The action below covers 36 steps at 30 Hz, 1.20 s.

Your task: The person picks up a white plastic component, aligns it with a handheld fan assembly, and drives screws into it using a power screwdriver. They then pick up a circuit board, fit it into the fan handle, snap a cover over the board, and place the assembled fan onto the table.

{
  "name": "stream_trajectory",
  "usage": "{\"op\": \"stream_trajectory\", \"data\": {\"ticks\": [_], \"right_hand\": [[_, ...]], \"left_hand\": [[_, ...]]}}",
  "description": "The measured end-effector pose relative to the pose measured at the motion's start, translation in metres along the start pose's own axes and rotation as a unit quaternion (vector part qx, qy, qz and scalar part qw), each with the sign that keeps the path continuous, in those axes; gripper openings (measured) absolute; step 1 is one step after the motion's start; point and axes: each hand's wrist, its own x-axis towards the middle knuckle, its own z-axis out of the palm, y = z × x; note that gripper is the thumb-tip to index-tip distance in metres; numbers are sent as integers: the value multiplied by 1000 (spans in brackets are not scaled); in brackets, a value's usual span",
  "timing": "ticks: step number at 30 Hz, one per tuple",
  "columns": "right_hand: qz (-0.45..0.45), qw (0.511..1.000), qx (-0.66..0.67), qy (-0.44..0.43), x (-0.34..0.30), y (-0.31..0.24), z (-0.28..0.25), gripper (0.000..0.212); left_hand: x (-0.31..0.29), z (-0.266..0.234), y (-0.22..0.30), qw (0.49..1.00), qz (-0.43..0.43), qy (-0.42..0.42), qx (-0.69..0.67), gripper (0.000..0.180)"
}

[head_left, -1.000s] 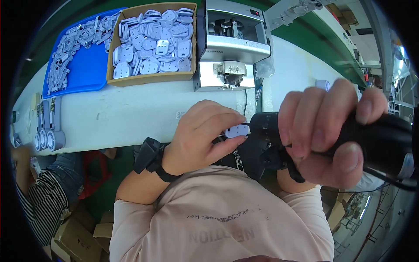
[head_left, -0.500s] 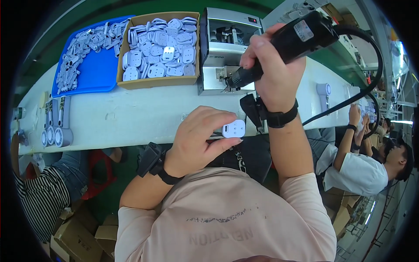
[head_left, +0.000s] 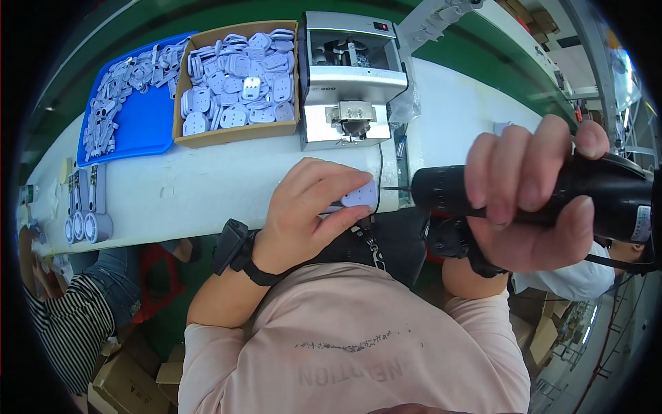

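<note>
Between thumb and fingers, my left hand (head_left: 310,200) pinches a small white plastic housing (head_left: 360,196) with rounded corners and small holes, just past the table's near edge. My right hand (head_left: 534,193) is wrapped round a black electric screwdriver (head_left: 441,188), held level. Its thin bit points left and its tip is close to the right side of the housing; whether they touch I cannot tell. Behind stands a silver screw feeder (head_left: 355,79) with a window and a metal outlet at its front.
An open cardboard box (head_left: 238,134) full of similar white housings stands left of the feeder. Beside it lies a blue tray (head_left: 141,131) with slim grey-white parts. Several round-headed assemblies (head_left: 96,226) lie at the table's left. A person in stripes (head_left: 69,324) is at the left.
My right hand has brought the screwdriver away from the feeder's outlet, toward me and to the right, and turned it level. My left hand keeps its pinch on the housing, now tilted a little.
</note>
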Motion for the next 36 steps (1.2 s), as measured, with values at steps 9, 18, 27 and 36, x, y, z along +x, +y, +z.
{"op": "stream_trajectory", "data": {"ticks": [9,18,27,36], "right_hand": [[12,999,-17,-28,-5,15,-1,43],[12,998,-17,-55,-3,4,0,42],[6,1000,3,-24,-12,2,5,42],[-31,998,45,20,-21,7,7,39]], "left_hand": [[4,-4,1,1000,6,-22,14,34],[2,0,14,998,-47,-21,27,30],[-4,0,22,994,-110,-17,-12,22],[-12,5,16,988,-136,6,-66,18]]}}
